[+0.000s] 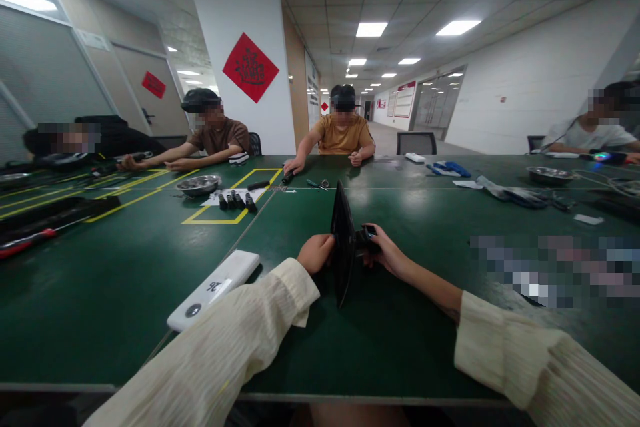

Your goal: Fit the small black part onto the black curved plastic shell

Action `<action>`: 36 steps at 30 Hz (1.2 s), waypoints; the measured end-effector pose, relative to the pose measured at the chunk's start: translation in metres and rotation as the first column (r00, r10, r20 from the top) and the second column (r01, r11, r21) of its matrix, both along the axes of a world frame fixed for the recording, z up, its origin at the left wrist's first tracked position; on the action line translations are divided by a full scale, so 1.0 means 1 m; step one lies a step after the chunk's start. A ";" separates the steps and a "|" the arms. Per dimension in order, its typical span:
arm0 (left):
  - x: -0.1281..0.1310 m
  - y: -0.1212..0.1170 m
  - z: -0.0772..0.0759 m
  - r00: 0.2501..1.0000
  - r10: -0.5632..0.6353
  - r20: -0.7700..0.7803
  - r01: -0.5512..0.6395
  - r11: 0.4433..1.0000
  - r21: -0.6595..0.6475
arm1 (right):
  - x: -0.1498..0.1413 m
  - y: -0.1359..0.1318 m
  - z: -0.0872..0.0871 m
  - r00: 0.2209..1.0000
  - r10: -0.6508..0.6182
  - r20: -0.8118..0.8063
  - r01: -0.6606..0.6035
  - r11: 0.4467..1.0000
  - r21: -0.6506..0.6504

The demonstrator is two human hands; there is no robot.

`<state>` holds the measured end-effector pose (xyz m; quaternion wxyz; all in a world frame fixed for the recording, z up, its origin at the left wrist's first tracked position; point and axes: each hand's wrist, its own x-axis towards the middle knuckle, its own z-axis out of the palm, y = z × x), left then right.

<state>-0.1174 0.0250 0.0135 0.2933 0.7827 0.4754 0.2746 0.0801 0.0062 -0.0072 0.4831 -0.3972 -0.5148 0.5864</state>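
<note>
A flat black panel [343, 247], thin like a screen or tablet, stands upright and nearly edge-on to me above the green table. My left hand [317, 253] is closed at its left face, with the fingertips partly hidden behind the panel. On the right side a short black mount [361, 240] juts out from the panel. My right hand [381, 248] is wrapped round the outer end of this mount, thumb on top. Exactly how the mount joins the panel is too dark to make out.
A white power bank [215, 290] marked 26 lies left of my forearm. Farther off are several black cylindrical parts [237, 201], a metal bowl [199, 185], pliers [318, 184] and blue-grey gloves [510, 192]. Across the green table [280, 320] a person [345, 133] reaches for a dark tool.
</note>
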 end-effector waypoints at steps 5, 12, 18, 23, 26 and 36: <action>0.000 0.000 -0.001 0.997 0.067 -0.026 -0.066 0.997 0.025 | 0.001 0.000 0.000 1.000 0.016 0.000 -0.016 1.000 0.009; 0.002 0.000 0.000 0.989 0.111 -0.102 -0.099 0.988 0.120 | -0.001 -0.001 0.002 1.000 0.003 -0.009 -0.003 1.000 0.009; 0.001 -0.003 0.006 0.989 0.094 -0.115 -0.076 0.985 0.152 | -0.002 0.000 0.002 1.000 -0.006 -0.009 0.006 1.000 0.004; 0.001 -0.004 0.008 0.991 0.068 -0.112 -0.049 0.986 0.162 | -0.001 -0.001 0.003 1.000 0.003 0.005 -0.003 1.000 0.009; 0.001 -0.003 0.006 0.990 0.101 -0.095 -0.090 0.989 0.115 | -0.001 -0.001 0.003 1.000 0.004 0.010 -0.004 1.000 0.006; 0.001 -0.004 0.006 0.994 0.061 -0.093 -0.056 0.997 0.049 | -0.001 0.001 0.001 1.000 -0.001 0.011 0.001 1.000 -0.006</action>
